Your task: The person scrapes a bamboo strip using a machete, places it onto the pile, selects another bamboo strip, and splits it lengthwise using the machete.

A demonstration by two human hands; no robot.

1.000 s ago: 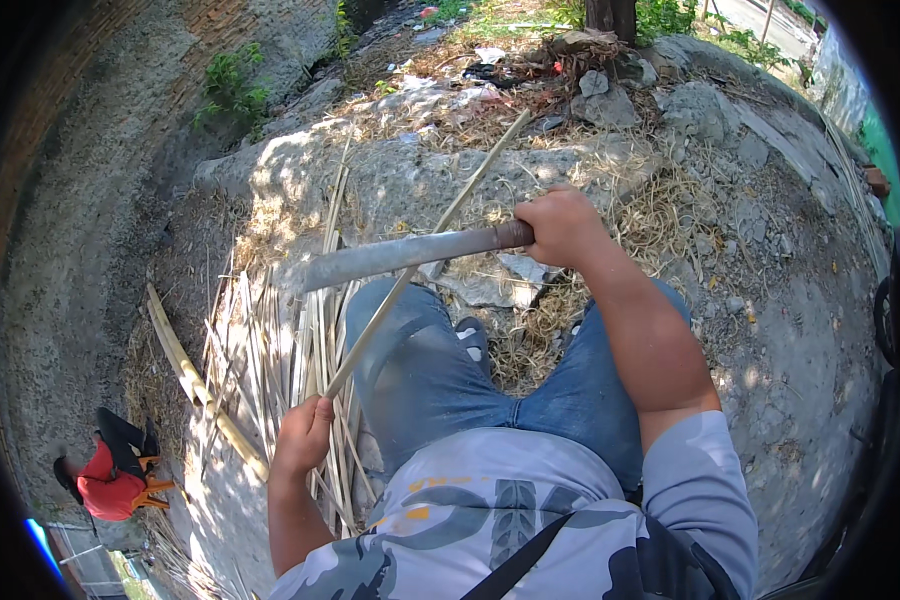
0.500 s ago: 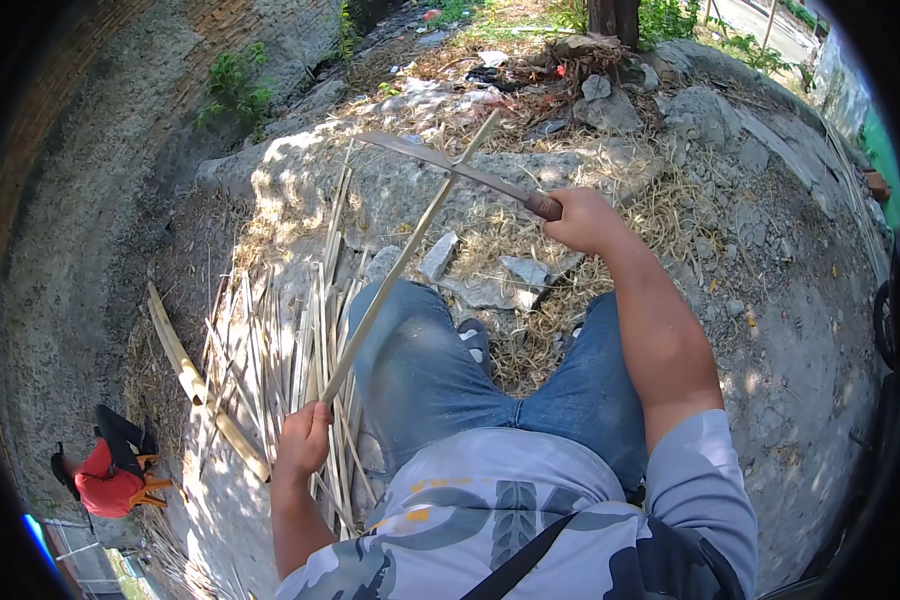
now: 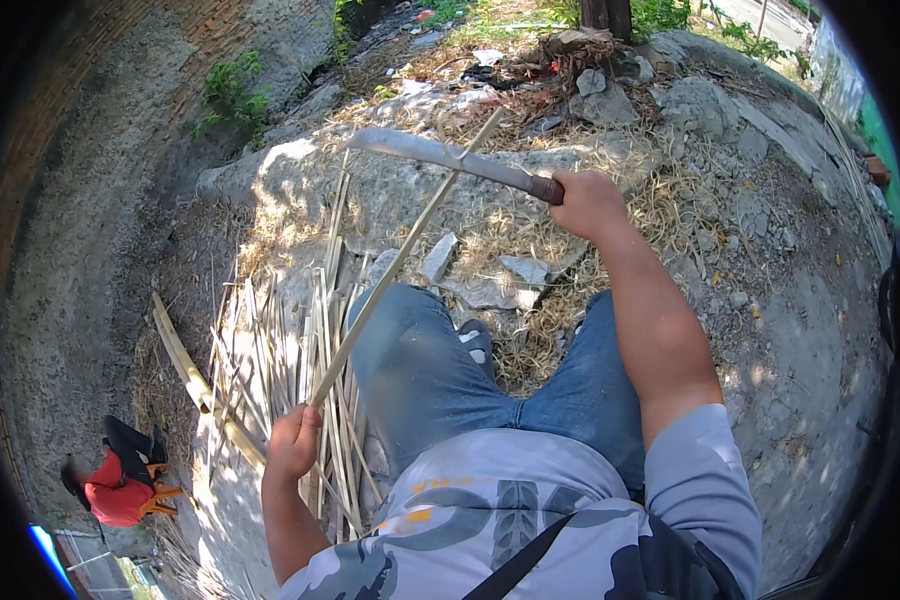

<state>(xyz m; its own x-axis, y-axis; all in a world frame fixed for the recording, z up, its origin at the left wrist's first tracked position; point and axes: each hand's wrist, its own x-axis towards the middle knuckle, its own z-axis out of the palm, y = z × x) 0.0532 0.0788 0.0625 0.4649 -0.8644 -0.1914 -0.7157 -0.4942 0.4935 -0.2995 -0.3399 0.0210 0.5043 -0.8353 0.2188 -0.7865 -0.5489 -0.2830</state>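
Observation:
My left hand (image 3: 295, 441) is closed round the lower end of a long, pale bamboo strip (image 3: 390, 272), which slants up and away to the right across my left thigh. In my right hand (image 3: 588, 207) is the dark handle of a machete (image 3: 420, 149). Its broad, curved blade points left and crosses the strip near the far end, apparently touching it. More of the blade's flat side faces me. Beside my left leg lies a heap of split bamboo strips (image 3: 322, 370) on the ground.
Left of the heap lies a thicker split bamboo pole (image 3: 205, 390). A person in red (image 3: 120, 490) sits on an orange stool (image 3: 160, 492) at the far left. Stone chunks (image 3: 438, 258) and curly shavings (image 3: 530, 345) lie ahead of my feet. A tree trunk (image 3: 607, 18) stands beyond.
The machete blade has rolled so its flat shows more, and my right hand has shifted slightly right. My left hand has moved a little left and down with the bamboo strip.

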